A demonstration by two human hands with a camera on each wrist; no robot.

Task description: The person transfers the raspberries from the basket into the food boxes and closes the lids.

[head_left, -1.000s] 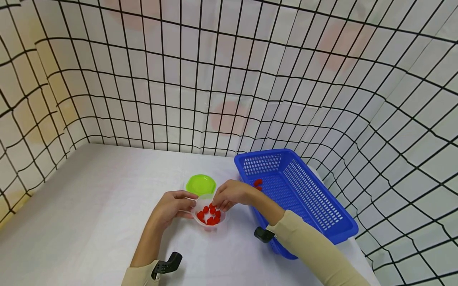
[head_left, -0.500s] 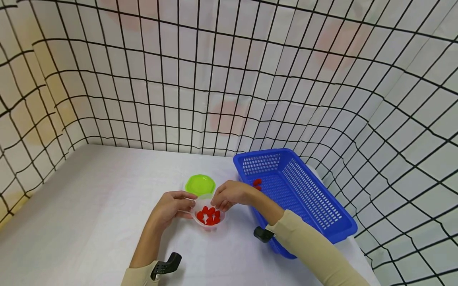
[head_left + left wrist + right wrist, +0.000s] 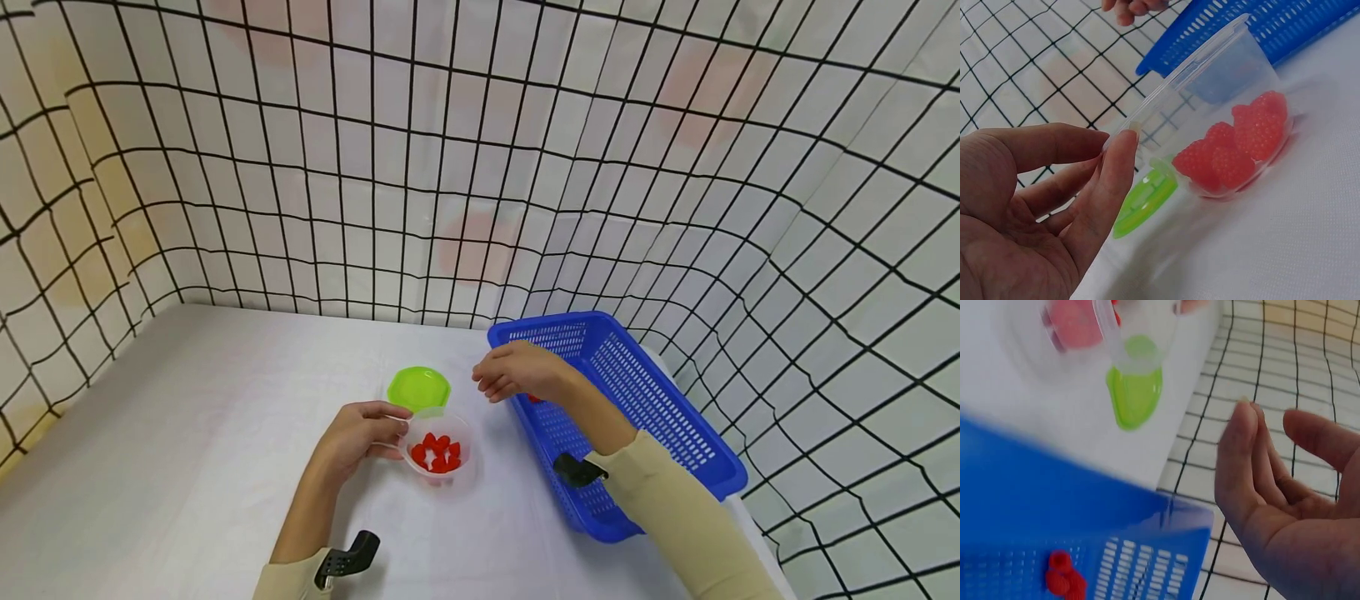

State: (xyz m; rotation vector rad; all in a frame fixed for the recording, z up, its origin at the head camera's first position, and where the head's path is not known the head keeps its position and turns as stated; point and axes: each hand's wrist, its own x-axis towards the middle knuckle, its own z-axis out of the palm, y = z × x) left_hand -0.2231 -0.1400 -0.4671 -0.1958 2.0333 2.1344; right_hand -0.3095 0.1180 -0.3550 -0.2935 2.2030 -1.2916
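Observation:
A clear plastic tub (image 3: pixel 463 435) stands on the white tabletop with several red raspberries (image 3: pixel 1260 134) in its bottom. My left hand (image 3: pixel 365 433) pinches the tub's rim between thumb and fingers, as the left wrist view shows. Over the left rim of the blue basket (image 3: pixel 651 390) hovers my right hand (image 3: pixel 521 371), fingers loosely bent and nothing between them. A few more raspberries (image 3: pixel 1063 580) lie inside the basket, mostly covered by that hand in the head view. Just behind the tub rests a green lid (image 3: pixel 418 388).
Black wire mesh (image 3: pixel 420 192) with white sheeting behind it encloses the back and sides. The basket takes up the right end of the white-covered table (image 3: pixel 225 417), beside the mesh. Tabletop stretches to the left of the tub.
My right hand has left the tub and moved up and right to the basket's edge. The left hand keeps its hold on the tub's rim.

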